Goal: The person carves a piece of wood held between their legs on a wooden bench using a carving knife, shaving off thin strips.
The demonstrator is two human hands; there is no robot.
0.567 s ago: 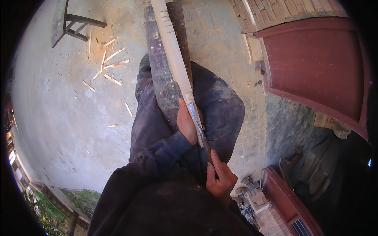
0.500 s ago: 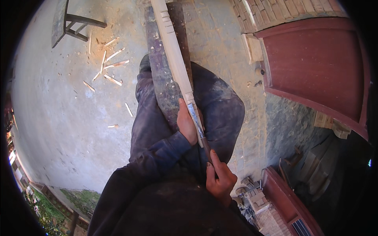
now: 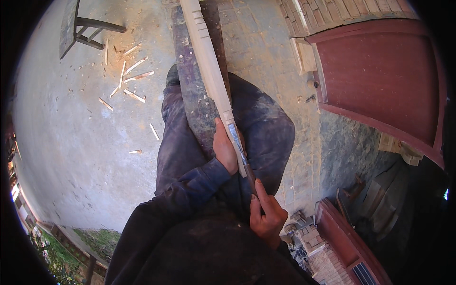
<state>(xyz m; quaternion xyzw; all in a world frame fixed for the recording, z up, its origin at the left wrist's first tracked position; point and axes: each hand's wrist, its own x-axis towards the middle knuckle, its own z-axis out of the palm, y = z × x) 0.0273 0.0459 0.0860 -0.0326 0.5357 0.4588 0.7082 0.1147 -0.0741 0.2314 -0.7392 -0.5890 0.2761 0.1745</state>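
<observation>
wood slivers (image 3: 135,76) lie at ten o'clock. a notched wooden bar (image 3: 214,83) runs from twelve o'clock to the centre, its lower end held in the left hand (image 3: 225,148). a chisel-like tool (image 3: 242,154) lies along it, handle (image 3: 250,176) gripped by the right hand (image 3: 268,216) at five o'clock.

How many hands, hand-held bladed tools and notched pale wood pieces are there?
Hands: 2, left hand and right hand
Bladed tool: 1
Notched pale wood piece: 1
Total: 4
</observation>
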